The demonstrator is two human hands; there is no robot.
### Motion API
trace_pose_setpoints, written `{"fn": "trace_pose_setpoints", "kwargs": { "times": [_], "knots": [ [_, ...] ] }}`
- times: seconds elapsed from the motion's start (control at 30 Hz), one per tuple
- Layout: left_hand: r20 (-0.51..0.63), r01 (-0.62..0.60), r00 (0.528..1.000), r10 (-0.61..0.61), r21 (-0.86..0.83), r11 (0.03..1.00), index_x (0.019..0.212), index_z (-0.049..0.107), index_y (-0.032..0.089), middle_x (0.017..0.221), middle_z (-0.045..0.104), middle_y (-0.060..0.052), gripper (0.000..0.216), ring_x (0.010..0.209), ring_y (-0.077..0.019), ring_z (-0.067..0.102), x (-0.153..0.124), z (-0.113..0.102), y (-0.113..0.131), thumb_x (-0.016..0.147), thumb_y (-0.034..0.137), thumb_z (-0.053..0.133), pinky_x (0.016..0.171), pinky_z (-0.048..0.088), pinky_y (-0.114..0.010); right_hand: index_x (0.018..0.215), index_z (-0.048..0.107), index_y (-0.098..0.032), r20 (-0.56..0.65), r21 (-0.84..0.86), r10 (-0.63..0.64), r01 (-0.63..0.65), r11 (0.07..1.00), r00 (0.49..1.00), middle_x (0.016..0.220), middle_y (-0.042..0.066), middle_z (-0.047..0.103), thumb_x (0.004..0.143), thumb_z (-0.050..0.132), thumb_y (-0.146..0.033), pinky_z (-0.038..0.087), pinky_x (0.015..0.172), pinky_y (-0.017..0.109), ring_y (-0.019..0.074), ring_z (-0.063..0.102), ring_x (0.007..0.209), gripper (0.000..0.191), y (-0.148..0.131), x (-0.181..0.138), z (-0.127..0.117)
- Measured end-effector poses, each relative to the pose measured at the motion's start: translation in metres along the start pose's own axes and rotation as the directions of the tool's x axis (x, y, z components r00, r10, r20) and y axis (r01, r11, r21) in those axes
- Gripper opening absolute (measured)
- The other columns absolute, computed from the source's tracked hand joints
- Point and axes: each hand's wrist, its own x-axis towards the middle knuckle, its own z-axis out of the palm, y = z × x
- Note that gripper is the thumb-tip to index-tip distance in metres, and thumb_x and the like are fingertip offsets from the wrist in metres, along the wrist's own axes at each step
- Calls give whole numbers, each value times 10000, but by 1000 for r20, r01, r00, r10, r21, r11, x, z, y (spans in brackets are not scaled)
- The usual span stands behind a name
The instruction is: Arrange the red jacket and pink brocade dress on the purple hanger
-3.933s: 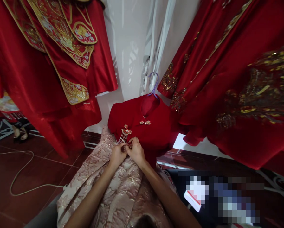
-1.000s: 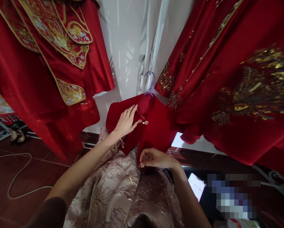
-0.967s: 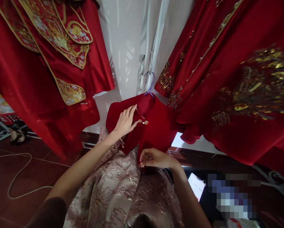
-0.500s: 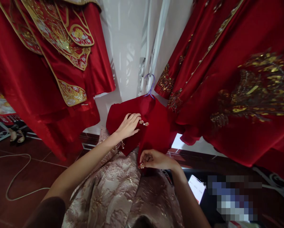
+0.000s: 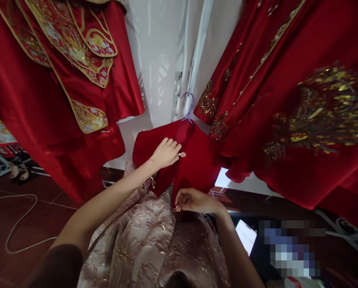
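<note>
Left hand [image 5: 166, 153] lies palm-down on the chest of the small red velvet jacket [image 5: 197, 164], fingers [image 5: 173, 146] loosely curled, gripping nothing, tips just beside the pearl clasp [image 5: 181, 154] under the collar. Right hand [image 5: 197, 201] is lower, at the jacket's front hem, fingers pinched closed on the red edge beside a small gold bead ornament [image 5: 177, 208]. Jacket hangs on a purple hanger [image 5: 188, 107] against the white wall [image 5: 161, 72], its lower part over pink brocade fabric [image 5: 149, 244]. A tassel ornament [image 5: 150, 183] peeks out under the left wrist. Big red embroidered robes hang at left [image 5: 56, 80] and right [image 5: 287, 100]. White phone [image 5: 245, 236] near the right forearm; white cable [image 5: 20, 224] on the dark red floor [image 5: 32, 216]
</note>
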Motion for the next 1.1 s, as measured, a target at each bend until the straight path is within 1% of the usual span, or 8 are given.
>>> {"fn": "trace_pose_setpoints", "kwargs": {
  "times": [0.17,0.37,0.57,0.7,0.87,1.0,1.07,1.1],
  "knots": [
    [1,-99,995,99,-10,995,888,603,138,910,579,-96,214,928,-225,501,-3,-8,-4,856,267,435,864,342,-393,866,594,-144,10,-8,-12,12,1000,1000,803,37,652,722,641,-272,449,652,244,121,589,712,198,2,3,2],
    [-78,-239,970,232,-107,965,915,626,142,1088,566,-85,231,1067,-201,474,-9,-18,-1,849,264,442,1050,241,-447,874,600,-140,21,-18,-15,15,1000,1000,811,42,653,729,636,-278,452,655,244,119,585,704,204,6,5,3],
    [-100,-202,978,182,-258,945,1021,618,210,983,633,-13,260,989,-140,534,-18,-18,-9,889,230,395,1120,135,-499,882,598,-149,22,-31,-20,20,999,1000,828,44,658,735,634,-311,468,689,260,129,599,737,222,4,5,3],
    [-106,-133,989,101,-365,922,946,627,217,901,645,5,228,906,-135,567,-17,-19,-7,888,288,418,1115,145,-523,877,596,-159,2,-52,-9,9,999,1000,818,39,656,738,630,-319,474,691,266,129,599,738,215,5,7,5],
    [-101,-140,988,114,-307,941,877,585,175,811,608,-10,236,837,-138,571,-12,-18,-1,904,261,367,1119,141,-529,912,585,-153,-12,-46,-14,13,999,1000,819,39,641,738,640,-359,476,685,267,126,583,732,275,-1,4,6],
    [-93,-247,968,234,-164,955,991,547,188,740,580,11,236,801,-134,559,-11,-12,-2,874,128,351,1120,175,-492,935,563,-169,-187,-89,-127,112,990,974,881,47,605,768,606,-394,492,722,279,141,576,816,283,-14,4,1],
    [-97,-284,957,274,-112,952,1046,524,196,729,578,15,285,795,-136,559,-11,-8,-4,847,86,354,1108,207,-465,929,553,-181,-362,-144,-222,181,973,905,936,55,576,791,574,-393,498,769,294,148,571,864,254,-22,8,-5],
    [-99,-294,954,285,-103,950,1044,521,197,728,580,15,288,791,-137,563,-11,-7,-5,838,80,357,1097,223,-456,925,545,-187,-455,-173,-274,217,961,847,967,58,558,794,568,-394,498,799,302,150,569,887,247,-28,12,-8]
  ]
}}
